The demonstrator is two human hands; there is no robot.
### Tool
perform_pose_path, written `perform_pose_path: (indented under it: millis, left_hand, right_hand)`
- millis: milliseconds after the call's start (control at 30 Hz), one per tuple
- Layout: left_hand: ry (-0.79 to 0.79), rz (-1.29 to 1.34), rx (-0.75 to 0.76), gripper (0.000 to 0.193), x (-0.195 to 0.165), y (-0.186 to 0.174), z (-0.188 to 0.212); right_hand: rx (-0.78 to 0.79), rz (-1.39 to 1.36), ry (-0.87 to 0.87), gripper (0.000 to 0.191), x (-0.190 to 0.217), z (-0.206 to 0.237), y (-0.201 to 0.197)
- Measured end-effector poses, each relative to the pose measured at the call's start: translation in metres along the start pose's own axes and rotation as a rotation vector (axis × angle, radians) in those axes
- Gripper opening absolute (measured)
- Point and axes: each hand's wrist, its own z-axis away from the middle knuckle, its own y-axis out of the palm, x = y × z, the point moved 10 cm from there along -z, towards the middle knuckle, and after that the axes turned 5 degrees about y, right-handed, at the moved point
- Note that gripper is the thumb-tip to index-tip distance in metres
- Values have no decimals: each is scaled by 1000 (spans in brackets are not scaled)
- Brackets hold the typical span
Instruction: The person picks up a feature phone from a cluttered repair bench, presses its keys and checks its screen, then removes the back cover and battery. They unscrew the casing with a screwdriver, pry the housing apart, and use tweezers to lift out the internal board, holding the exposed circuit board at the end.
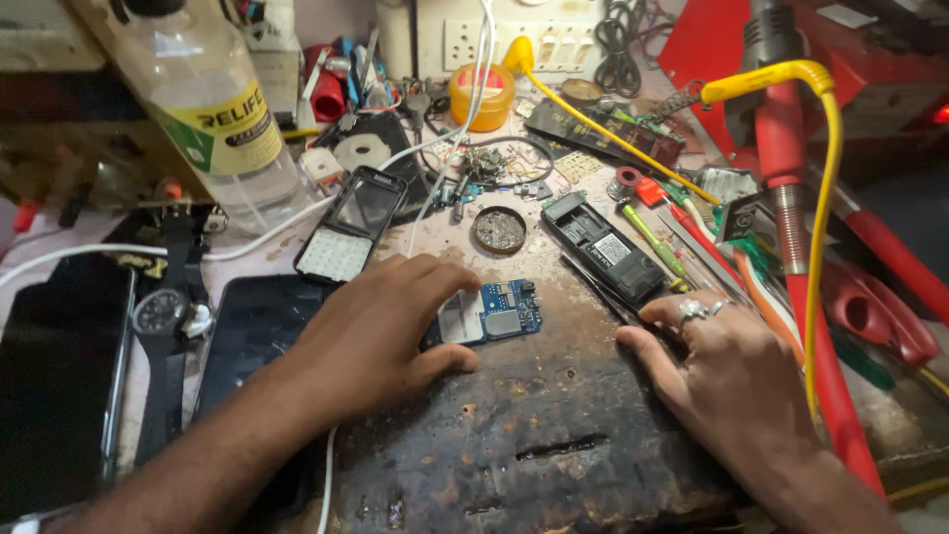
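One wristwatch [158, 318] and two dark phones [59, 386] lie left of the left hand [381, 331]. One blue circuit board [491, 313] sits on the scorched tabletop [554, 435], its left end under the left hand's fingertips, thumb just below it; the hand is spread and presses rather than grips. Beyond the board: one keypad frame [351, 225], one round tin [500, 228], one black phone shell [603, 245]. The right hand [727, 371], one ring visible, rests flat and empty, well right of the board.
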Motion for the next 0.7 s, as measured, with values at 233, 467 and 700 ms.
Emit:
perform_pose_path:
  millis: [233,467,700]
  left_hand:
    - [100,-68,-80,61,-12,-3,3]
    - [78,7,-83,60,3,0,1]
    - [78,-19,-83,63,-3,6,-15]
  right_hand:
    - [294,-4,-151,39,38,-21,19]
    - [655,-7,-236,72,62,-47,73]
    - [668,-182,-321,63,73,-63,83]
